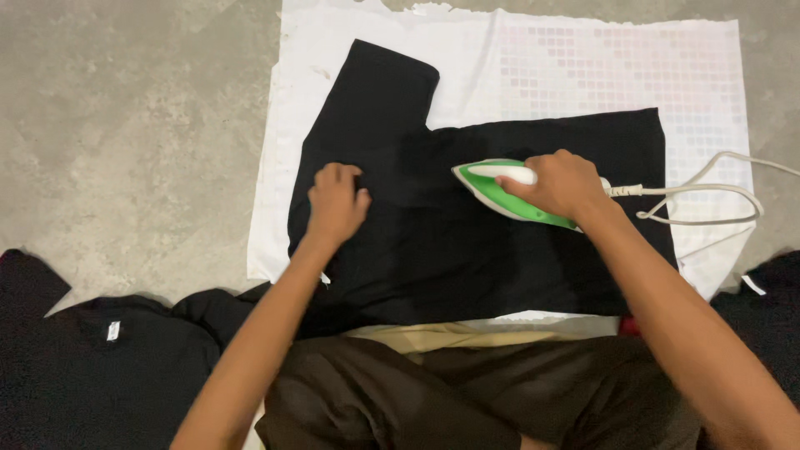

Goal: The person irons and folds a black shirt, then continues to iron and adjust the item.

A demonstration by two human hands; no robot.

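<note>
Near edge: black garment pile [100, 367] at left is cut off by the frame. Right hand [560, 185] hides most of the green-and-white plastic iron's [500, 193] handle; fingers wrapped around it. Iron sits on the flat black cloth shirt [467, 242], mid-right. Left hand [336, 202] presses the shirt left of the iron, fingers curled, holding nothing. White sheet [583, 67] beneath, white cord [708, 187] trailing right.

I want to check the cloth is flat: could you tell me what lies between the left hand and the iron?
Only smooth black shirt between left hand and iron, per the head view.
</note>
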